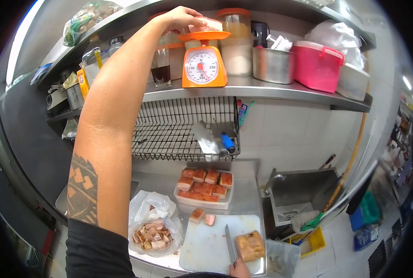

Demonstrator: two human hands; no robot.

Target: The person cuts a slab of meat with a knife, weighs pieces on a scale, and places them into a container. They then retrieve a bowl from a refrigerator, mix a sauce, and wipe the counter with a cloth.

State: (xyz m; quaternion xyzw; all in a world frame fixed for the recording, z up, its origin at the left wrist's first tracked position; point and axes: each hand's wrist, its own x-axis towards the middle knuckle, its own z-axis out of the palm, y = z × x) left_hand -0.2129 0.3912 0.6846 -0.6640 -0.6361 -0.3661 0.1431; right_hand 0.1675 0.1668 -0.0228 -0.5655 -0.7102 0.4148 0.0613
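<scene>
Left hand [182, 19] pinches meat [210, 25] on the scale [204, 67], which can show its weight; right hand [240, 268] curls round the knife [230, 243], seemingly steadying it over the board [206, 243], beside a larger block [250, 246].

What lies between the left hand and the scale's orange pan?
A piece of meat lies between the left hand and the pan, in the head view.

I see an orange scale [204, 66] with a white, red-centred dial [202, 61]; right of the scale, a pink tub [315, 67]; below it, reddish-brown meat blocks [196, 187]; below left, my black sleeve [97, 250].
</scene>
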